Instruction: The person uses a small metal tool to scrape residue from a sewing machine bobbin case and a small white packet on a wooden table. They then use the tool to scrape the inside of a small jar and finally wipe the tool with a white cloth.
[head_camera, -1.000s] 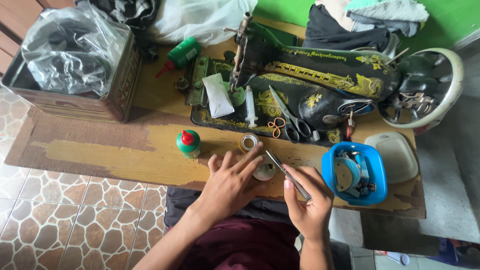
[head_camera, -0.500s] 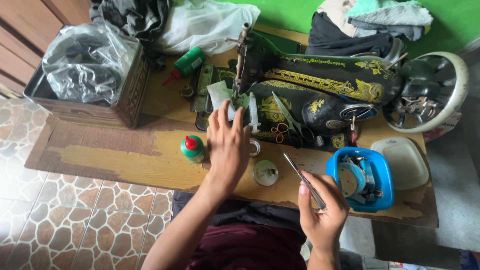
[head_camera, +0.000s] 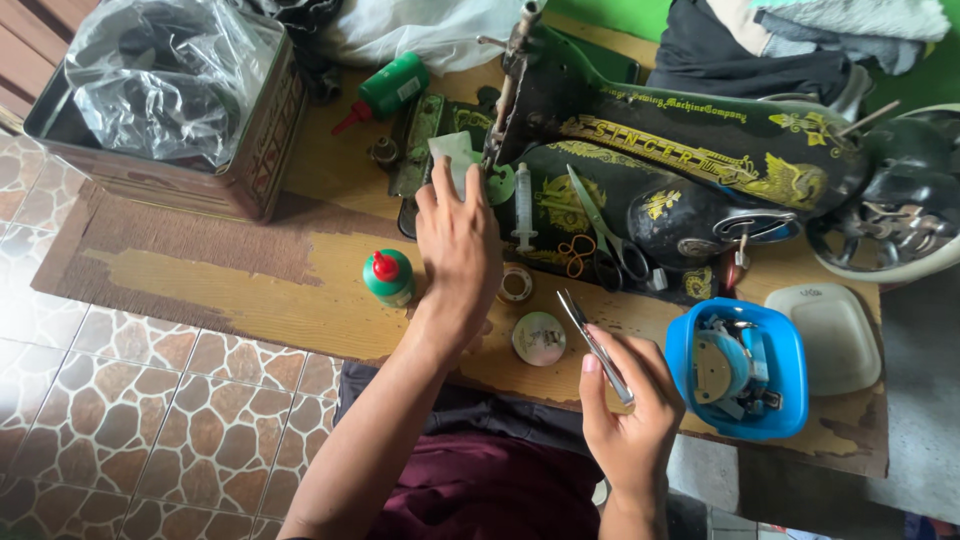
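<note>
My left hand (head_camera: 458, 238) reaches flat-fingered onto a pale packet (head_camera: 452, 157), perhaps touching; my right hand (head_camera: 628, 408) pinches tweezers (head_camera: 594, 345).

I count these packages and labels: a patterned rectangular tin (head_camera: 215, 150) at the table's far left, stuffed with a clear plastic bag (head_camera: 150, 80); a green bottle (head_camera: 385, 90) lying flat, red nozzle, white label; a small green bottle (head_camera: 388, 277) standing upright, red cap; a pale sachet (head_camera: 450, 155) under my left hand (head_camera: 458, 245).
</note>
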